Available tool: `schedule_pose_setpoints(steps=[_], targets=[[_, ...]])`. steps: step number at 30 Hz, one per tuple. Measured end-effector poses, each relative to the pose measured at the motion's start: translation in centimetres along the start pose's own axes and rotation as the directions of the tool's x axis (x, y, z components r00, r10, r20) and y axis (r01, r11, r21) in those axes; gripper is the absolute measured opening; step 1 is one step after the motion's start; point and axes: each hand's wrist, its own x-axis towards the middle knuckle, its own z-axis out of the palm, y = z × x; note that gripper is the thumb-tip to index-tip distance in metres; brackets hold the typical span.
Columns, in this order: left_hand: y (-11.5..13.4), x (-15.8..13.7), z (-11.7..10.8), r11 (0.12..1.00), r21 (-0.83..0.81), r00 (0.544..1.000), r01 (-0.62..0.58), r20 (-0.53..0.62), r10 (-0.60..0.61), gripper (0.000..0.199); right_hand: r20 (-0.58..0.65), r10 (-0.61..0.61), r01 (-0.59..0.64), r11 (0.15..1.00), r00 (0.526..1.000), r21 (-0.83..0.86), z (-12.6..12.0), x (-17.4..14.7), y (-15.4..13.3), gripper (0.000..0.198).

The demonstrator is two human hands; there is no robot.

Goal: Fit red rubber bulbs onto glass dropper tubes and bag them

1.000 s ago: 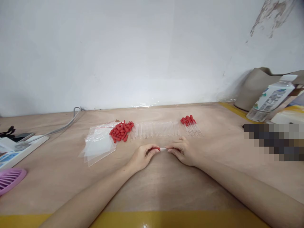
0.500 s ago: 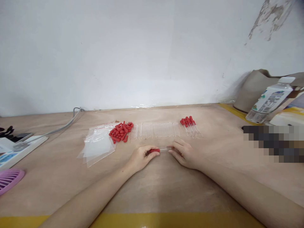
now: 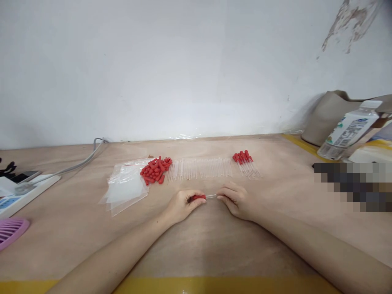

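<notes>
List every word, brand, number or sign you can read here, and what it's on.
None can be read.
Plastic bottle: its label carries dark print, too small and blurred to read.
White power strip: a blue patch; any print there is too small to read.
Red rubber bulbs, clear tubes: no lettering visible.

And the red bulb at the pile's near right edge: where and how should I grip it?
Probably pinch the red bulb across its thickest part, coming from the near side: it lies flat at the edge of the pile, with other bulbs beyond and left, and clear tubes to its right.
</notes>
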Motion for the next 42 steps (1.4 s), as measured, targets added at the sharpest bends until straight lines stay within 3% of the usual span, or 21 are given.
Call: schedule_pose_setpoints(steps=[6, 13, 25, 28, 30, 34, 37, 40, 42], targets=[[0.1, -0.1, 0.1, 1.0, 0.005, 1.0, -0.017, 0.016, 0.017, 0.018, 0.021, 0.025, -0.024, 1.0, 0.999, -0.01, 0.4, 0.3, -0.5, 0.023], [0.2, -0.1, 0.1, 0.999, 0.008, 0.999, -0.042, 0.012, 0.042, 0.019, 0.137, 0.141, -0.131, 0.988, 0.981, -0.078, 0.3, 0.5, -1.3, 0.029], [-0.4, 0.3, 0.2, 0.992, 0.055, 0.99, -0.116, -0.075, 0.12, 0.017, 0.264, 0.253, -0.24, 0.967, 0.931, -0.081, -0.6, 1.5, -2.2, 0.028], [-0.6, 0.4, 0.0, 0.992, 0.073, 0.986, -0.099, -0.125, 0.107, 0.028, 0.259, 0.251, -0.235, 0.968, 0.933, -0.091, -1.5, 1.9, -2.4, 0.02], [-0.8, 0.4, -0.1, 0.993, 0.092, 0.985, -0.071, -0.151, 0.085, 0.04, 0.215, 0.333, -0.324, 0.943, 0.918, -0.078, -2.3, 2.3, -1.8, 0.017], [-1.0, 0.6, -0.2, 0.988, 0.136, 0.991, -0.07, -0.104, 0.085, 0.031, 0.026, 0.572, -0.567, 0.817, 0.82, -0.11, -4.2, 3.0, 1.8, 0.018], [-0.9, 0.6, -0.2, 0.985, 0.152, 0.992, -0.08, -0.081, 0.093, 0.025, -0.147, 0.735, -0.749, 0.648, 0.662, -0.135, -5.3, 3.5, 5.4, 0.024], [-0.9, 0.6, -0.2, 0.987, 0.14, 0.993, -0.079, -0.076, 0.091, 0.024, -0.199, 0.804, -0.827, 0.527, 0.56, -0.196, -5.6, 3.6, 7.9, 0.026], [-0.9, 0.6, -0.2, 0.989, 0.13, 0.993, -0.077, -0.075, 0.087, 0.024, -0.207, 0.822, -0.842, 0.484, 0.531, -0.236, -5.2, 3.5, 8.8, 0.025]])
